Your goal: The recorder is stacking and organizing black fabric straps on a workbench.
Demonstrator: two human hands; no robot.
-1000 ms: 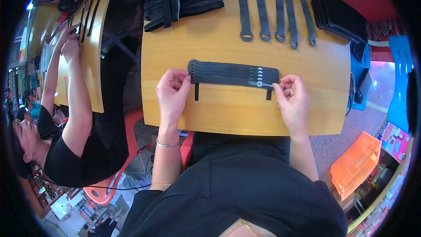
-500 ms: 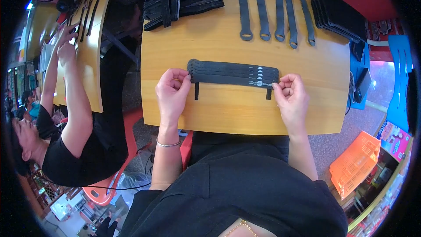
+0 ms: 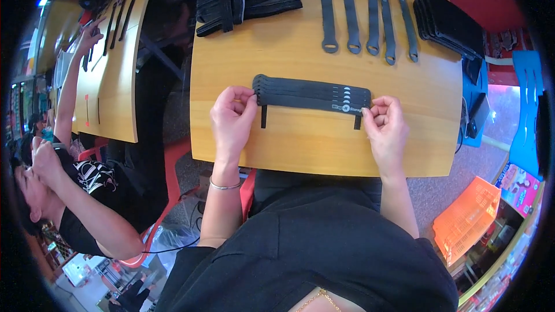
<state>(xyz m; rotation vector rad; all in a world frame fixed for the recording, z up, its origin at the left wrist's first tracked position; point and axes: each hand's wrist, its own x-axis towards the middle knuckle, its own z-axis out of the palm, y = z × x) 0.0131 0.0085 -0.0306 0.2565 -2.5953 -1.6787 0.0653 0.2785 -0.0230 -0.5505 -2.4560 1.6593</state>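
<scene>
A fanned stack of several dark grey hook-and-loop straps (image 3: 300, 93) lies crosswise in front of me, overlapping with white printed marks at the right end. My left hand (image 3: 233, 117) pinches the stack's left end between thumb and fingers. At the right end, my right hand (image 3: 385, 129) grips the edge the same way, fingers curled. Two short black strips (image 3: 264, 117) stick out below the stack, one near each end. Beyond it, several single grey straps (image 3: 373, 17) with oval slots in their near ends lie lengthwise on the table (image 3: 324, 144).
Bundled black straps (image 3: 254, 0) are piled at the far left, and a stack of black flat pieces (image 3: 448, 26) sits at the far right. A co-worker (image 3: 87, 196) sits at another table (image 3: 118, 98) to my left. An orange basket (image 3: 467, 219) stands at lower right.
My hands keep their hold on the strap stack. The view has shifted slightly. The co-worker has raised one hand toward their face, while the other arm reaches farther over their table.
</scene>
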